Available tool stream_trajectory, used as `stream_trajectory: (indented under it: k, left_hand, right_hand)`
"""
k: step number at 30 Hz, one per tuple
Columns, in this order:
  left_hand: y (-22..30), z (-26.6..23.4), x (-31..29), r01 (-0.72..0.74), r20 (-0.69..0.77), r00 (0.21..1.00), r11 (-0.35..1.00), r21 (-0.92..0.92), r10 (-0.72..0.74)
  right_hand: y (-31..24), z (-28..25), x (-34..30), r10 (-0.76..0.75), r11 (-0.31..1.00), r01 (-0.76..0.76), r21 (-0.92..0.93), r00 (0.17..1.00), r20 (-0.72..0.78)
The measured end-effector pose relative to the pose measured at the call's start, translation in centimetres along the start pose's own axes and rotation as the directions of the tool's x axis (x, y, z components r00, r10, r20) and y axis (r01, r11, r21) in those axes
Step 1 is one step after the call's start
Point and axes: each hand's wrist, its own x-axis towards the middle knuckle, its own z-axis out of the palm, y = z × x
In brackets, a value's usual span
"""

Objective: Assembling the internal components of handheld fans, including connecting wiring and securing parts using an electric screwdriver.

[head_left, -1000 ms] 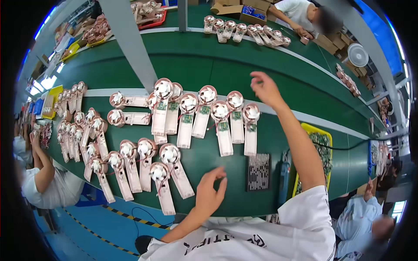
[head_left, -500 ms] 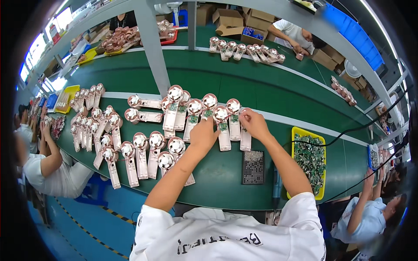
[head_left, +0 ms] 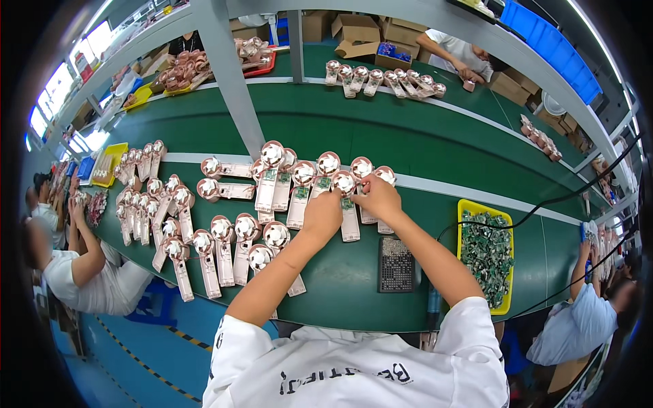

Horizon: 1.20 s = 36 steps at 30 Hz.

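Observation:
A row of open pink handheld-fan housings with white fan blades lies on the green bench. Both my hands meet over one housing (head_left: 350, 226) in the middle of it. My left hand (head_left: 322, 215) is closed, its fingertips at the left side of this housing, just under its white fan blades (head_left: 344, 183). From the other side, my right hand (head_left: 381, 201) pinches close to the same blades. What lies between the fingertips is hidden. A small green circuit board (head_left: 347, 202) shows in the housing below the fingers. Neighbouring housings to the left hold similar green boards (head_left: 300, 193).
A black tray of small metal parts (head_left: 396, 265) lies right of my left arm. Beyond my right arm stands a yellow basket (head_left: 511, 272) full of green circuit boards. A screwdriver (head_left: 433, 302) is near the bench edge. More fan housings (head_left: 223, 255) lie left; a grey post (head_left: 241, 95) rises behind.
My right hand has moved left and slightly down, from a housing at the right to the one by my left hand. My left hand stays almost in place, its fingers drawn closer together.

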Motion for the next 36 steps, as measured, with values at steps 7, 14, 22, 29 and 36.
stream_trajectory:
  k: [7, 14, 22, 29, 36]
  left_hand:
    - [-0.2, -0.5, 2.4, 0.076, 0.024, 0.997, 0.883, -0.463, -0.073]
    - [-0.9, 1.4, 2.6, 0.001, -0.074, 0.996, 0.844, -0.537, -0.048]
    - [0.3, 1.0, 2.5, -0.188, -0.137, 0.980, 0.894, -0.406, 0.144]
    - [0.8, 3.1, 3.9, -0.181, -0.191, 0.978, 0.811, -0.556, 0.088]
    - [0.4, 2.3, 4.0, -0.023, -0.101, 0.994, 0.802, -0.597, -0.046]
  right_hand:
    - [-0.9, 0.2, -0.4, -0.038, 0.987, 0.019, -0.158, 0.992, -0.118]
    - [0.1, 1.5, -0.2, -0.121, 0.982, 0.082, -0.173, 0.966, -0.228]
    - [0.8, 1.0, 0.4, -0.167, 0.986, 0.165, -0.028, 0.962, -0.214]
    - [2.2, 0.8, 0.0, -0.276, 0.958, 0.288, 0.012, 0.930, -0.244]
    - [2.3, 0.6, 0.2, -0.234, 0.920, 0.247, 0.305, 0.969, -0.080]
